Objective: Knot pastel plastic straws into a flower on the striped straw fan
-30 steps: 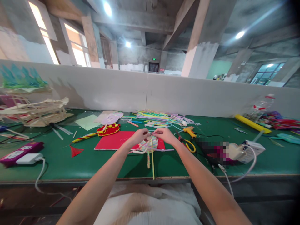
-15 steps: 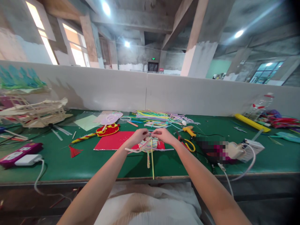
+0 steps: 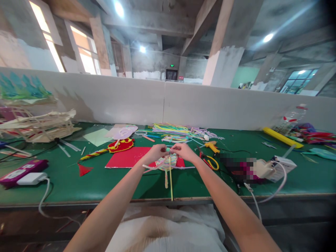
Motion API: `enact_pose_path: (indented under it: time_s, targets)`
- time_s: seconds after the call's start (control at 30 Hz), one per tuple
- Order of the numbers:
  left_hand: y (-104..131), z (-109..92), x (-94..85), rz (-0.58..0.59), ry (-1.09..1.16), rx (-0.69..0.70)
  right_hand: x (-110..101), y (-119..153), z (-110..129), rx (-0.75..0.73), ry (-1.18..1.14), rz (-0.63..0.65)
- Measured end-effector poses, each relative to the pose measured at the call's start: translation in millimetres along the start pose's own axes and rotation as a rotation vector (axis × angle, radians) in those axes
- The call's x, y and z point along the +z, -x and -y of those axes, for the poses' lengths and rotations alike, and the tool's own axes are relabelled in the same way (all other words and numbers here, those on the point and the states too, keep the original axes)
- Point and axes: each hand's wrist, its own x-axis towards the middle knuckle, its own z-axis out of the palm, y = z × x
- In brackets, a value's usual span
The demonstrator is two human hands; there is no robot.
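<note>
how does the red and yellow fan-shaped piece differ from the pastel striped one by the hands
Colour: the red and yellow piece is boldly coloured; the pastel striped piece is pale.
Pose: the red and yellow piece's handle points left, the pastel striped piece's toward the near table edge.
Trim: the former's handle ends in a red tassel; none shows on the latter.
Shared: both have a broad head and a slim handle.

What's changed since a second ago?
A small pale green bit now shows between the left hand and right hand. The loose end of the whitish strip has swung left and slightly up. Both hands stay nearly in place, holding the striped piece; no clear new grip or release. The red board hasn't moved.
</note>
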Motion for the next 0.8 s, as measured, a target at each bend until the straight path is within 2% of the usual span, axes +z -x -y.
enact_pose_path:
  time_s: [0.27, 0.57, 0.8]
  targets:
    - [1.6, -4.4, -2.0, -0.034, -0.122, 0.037, 3.1, -1.8, -1.3, -0.016, 0.036, -0.007]
    - [-1.8, -1.2, 1.8, -0.015, -0.174, 0.060, 3.3, -3.5, -3.0, -0.025, 0.056, -0.005]
    - [0.0, -2.3, -0.6, 0.004, -0.182, 0.053, 3.8, -0.6, 4.3, -0.008, 0.039, -0.012]
